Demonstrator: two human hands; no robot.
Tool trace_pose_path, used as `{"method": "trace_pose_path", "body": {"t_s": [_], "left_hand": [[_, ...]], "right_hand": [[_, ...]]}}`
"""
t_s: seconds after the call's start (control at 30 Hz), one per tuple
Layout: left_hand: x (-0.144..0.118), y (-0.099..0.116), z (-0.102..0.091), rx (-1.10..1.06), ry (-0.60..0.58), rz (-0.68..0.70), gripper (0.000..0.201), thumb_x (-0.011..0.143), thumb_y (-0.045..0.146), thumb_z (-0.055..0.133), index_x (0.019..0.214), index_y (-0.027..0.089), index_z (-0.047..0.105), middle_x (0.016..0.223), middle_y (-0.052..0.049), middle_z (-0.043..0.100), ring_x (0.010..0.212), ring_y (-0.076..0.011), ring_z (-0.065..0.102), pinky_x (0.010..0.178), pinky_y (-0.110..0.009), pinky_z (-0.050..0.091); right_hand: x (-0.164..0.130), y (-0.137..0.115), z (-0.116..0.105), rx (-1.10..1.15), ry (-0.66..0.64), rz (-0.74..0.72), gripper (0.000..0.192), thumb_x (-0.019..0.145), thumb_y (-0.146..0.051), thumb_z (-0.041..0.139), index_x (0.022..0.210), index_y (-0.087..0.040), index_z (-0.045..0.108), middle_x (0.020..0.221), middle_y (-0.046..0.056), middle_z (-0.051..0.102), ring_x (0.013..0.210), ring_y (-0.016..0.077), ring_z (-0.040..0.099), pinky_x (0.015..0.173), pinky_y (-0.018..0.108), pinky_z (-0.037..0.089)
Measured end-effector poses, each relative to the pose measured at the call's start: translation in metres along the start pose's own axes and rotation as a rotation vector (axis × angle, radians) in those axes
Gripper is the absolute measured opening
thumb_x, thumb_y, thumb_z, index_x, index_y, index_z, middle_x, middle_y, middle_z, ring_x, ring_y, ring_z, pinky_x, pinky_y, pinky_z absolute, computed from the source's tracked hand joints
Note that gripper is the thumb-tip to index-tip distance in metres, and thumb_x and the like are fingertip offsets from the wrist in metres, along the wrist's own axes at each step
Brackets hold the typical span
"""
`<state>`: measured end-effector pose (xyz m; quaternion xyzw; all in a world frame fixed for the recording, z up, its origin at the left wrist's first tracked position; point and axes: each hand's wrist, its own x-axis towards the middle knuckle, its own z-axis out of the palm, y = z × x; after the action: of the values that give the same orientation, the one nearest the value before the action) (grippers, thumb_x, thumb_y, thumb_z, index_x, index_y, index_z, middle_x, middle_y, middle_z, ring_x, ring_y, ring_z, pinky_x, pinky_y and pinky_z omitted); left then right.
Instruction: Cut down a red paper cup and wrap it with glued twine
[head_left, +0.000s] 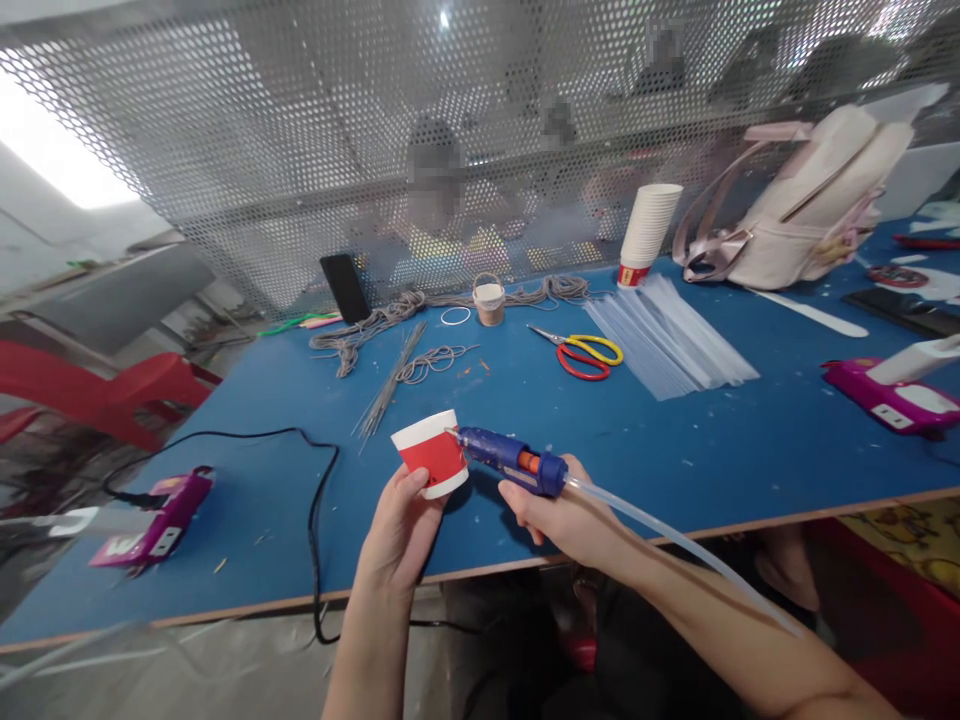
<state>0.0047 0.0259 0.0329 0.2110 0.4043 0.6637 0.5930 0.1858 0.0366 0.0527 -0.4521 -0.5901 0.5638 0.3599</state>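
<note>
My left hand (409,505) grips a red and white paper cup (436,452), tilted above the blue table, thumb on its near side. In my right hand (559,515) is a blue hot glue gun (495,452) with an orange part. Its nozzle meets the cup's right side near the rim; whether it touches I cannot tell. A long clear glue stick (660,528) trails from the gun's back over my right forearm. Beyond the hands lie scissors (577,352) with red and yellow handles, and a small rope-wrapped cup with a handle (490,303).
Grey cord (375,328) and thin wires (390,385) lie behind. Clear glue sticks (671,335), stacked paper cups (649,230) and a pale backpack (802,210) are at right. A phone (345,287) leans on the mesh panel (315,150). Purple power strips (161,520) flank me; a black cable (315,500) crosses left.
</note>
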Motion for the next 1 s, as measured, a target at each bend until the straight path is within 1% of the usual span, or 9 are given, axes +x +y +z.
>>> {"method": "trace_pose_path", "body": {"t_s": [0.23, 0.4, 0.5, 0.57, 0.67, 0.73, 0.8, 0.9, 1.0], "left_hand": [[0.0011, -0.0009, -0.002, 0.003, -0.023, -0.006, 0.03, 0.065, 0.023, 0.078, 0.092, 0.013, 0.073, 0.095, -0.009, 0.076, 0.089, -0.0215, 0.068, 0.08, -0.029, 0.055], [-0.0004, -0.0015, -0.0002, 0.054, -0.042, 0.025, 0.03, 0.064, 0.022, 0.078, 0.093, 0.014, 0.074, 0.091, -0.008, 0.076, 0.085, -0.0197, 0.069, 0.08, -0.027, 0.054], [-0.0007, -0.0019, -0.0004, 0.062, -0.041, 0.035, 0.031, 0.064, 0.022, 0.079, 0.094, 0.015, 0.074, 0.09, -0.007, 0.076, 0.086, -0.0201, 0.069, 0.081, -0.027, 0.054], [-0.0001, -0.0023, -0.0016, 0.043, -0.036, 0.037, 0.031, 0.064, 0.022, 0.078, 0.094, 0.014, 0.074, 0.091, -0.007, 0.076, 0.087, -0.0205, 0.069, 0.082, -0.028, 0.054], [0.0012, -0.0023, -0.0032, -0.002, -0.032, 0.025, 0.03, 0.065, 0.023, 0.078, 0.093, 0.013, 0.074, 0.094, -0.009, 0.076, 0.088, -0.0207, 0.068, 0.081, -0.028, 0.054], [0.0017, -0.0015, -0.0029, -0.024, -0.025, 0.012, 0.03, 0.064, 0.023, 0.078, 0.092, 0.013, 0.074, 0.095, -0.009, 0.076, 0.088, -0.0206, 0.068, 0.079, -0.028, 0.055], [0.0019, -0.0004, -0.0013, -0.044, -0.009, 0.006, 0.028, 0.064, 0.023, 0.078, 0.09, 0.013, 0.074, 0.094, -0.009, 0.076, 0.087, -0.0206, 0.068, 0.079, -0.029, 0.056], [0.0013, 0.0006, 0.0015, -0.061, 0.012, 0.003, 0.027, 0.064, 0.023, 0.078, 0.088, 0.013, 0.074, 0.092, -0.009, 0.076, 0.084, -0.0207, 0.068, 0.079, -0.031, 0.056], [0.0, 0.0011, 0.0028, -0.068, 0.017, -0.001, 0.027, 0.063, 0.022, 0.078, 0.088, 0.013, 0.074, 0.092, -0.009, 0.076, 0.083, -0.0203, 0.069, 0.08, -0.031, 0.056]], "right_hand": [[0.0015, -0.0001, -0.0012, -0.009, 0.017, 0.016, 0.032, 0.073, -0.038, 0.058, 0.05, -0.019, 0.047, 0.038, -0.005, 0.044, 0.035, 0.0072, 0.042, 0.04, 0.019, 0.035], [-0.0017, -0.0067, 0.0026, -0.062, -0.011, -0.091, 0.029, 0.073, -0.033, 0.056, 0.05, -0.02, 0.043, 0.038, -0.006, 0.043, 0.034, 0.0063, 0.038, 0.037, 0.019, 0.031], [-0.0022, -0.0075, 0.0045, -0.093, 0.001, -0.139, 0.03, 0.072, -0.031, 0.056, 0.049, -0.021, 0.04, 0.037, -0.006, 0.041, 0.033, 0.0059, 0.037, 0.037, 0.019, 0.029], [-0.0014, -0.0055, 0.004, -0.083, 0.007, -0.103, 0.03, 0.072, -0.032, 0.056, 0.049, -0.021, 0.041, 0.037, -0.006, 0.041, 0.034, 0.0063, 0.038, 0.038, 0.019, 0.031], [0.0004, -0.0007, 0.0014, -0.032, 0.018, 0.006, 0.031, 0.073, -0.036, 0.057, 0.05, -0.02, 0.044, 0.039, -0.005, 0.043, 0.035, 0.0072, 0.041, 0.04, 0.02, 0.034], [0.0005, 0.0015, 0.0, -0.015, 0.014, 0.049, 0.031, 0.073, -0.039, 0.058, 0.052, -0.02, 0.046, 0.039, -0.005, 0.044, 0.035, 0.0075, 0.041, 0.039, 0.02, 0.035], [-0.0007, 0.0018, -0.0001, -0.026, -0.005, 0.025, 0.03, 0.073, -0.038, 0.058, 0.053, -0.02, 0.046, 0.039, -0.005, 0.044, 0.035, 0.0072, 0.041, 0.038, 0.019, 0.034], [-0.0037, -0.0002, 0.0015, -0.049, -0.04, -0.061, 0.03, 0.073, -0.034, 0.058, 0.051, -0.02, 0.044, 0.038, -0.006, 0.041, 0.034, 0.006, 0.038, 0.037, 0.019, 0.032], [-0.0044, -0.0014, 0.0024, -0.044, -0.048, -0.045, 0.03, 0.073, -0.034, 0.059, 0.052, -0.02, 0.044, 0.039, -0.007, 0.04, 0.034, 0.0057, 0.038, 0.037, 0.018, 0.031]]}}
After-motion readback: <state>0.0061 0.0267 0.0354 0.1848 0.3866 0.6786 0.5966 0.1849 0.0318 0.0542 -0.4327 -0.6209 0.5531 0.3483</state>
